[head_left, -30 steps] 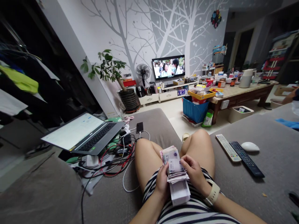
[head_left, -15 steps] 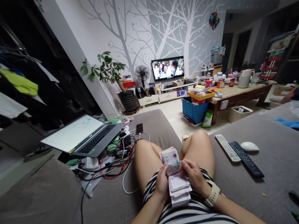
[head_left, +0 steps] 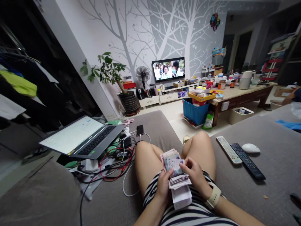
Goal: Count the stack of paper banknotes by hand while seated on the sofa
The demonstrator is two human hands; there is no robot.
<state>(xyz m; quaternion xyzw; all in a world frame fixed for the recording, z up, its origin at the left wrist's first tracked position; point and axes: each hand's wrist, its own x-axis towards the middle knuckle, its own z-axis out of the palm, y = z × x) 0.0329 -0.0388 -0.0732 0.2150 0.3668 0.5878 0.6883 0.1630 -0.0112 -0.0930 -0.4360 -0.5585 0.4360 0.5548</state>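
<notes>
A stack of banknotes is held over my lap, fanned at its far end and folded down toward my body at the near end. My left hand is closed around the stack's left side, thumb on top. At the right edge, my right hand pinches the top purple-green note between thumb and fingers. The lower ends of the notes hang below the hands over my striped shorts. A pale watch is on my right wrist.
Left on the sofa are an open laptop, tangled cables and a phone. To the right lie a white remote, a black remote and a white mouse. A cluttered table stands beyond.
The top note has shifted and now lies angled across the stack, its right end in my right fingers. My right hand has risen slightly; the lower notes hang more spread.
</notes>
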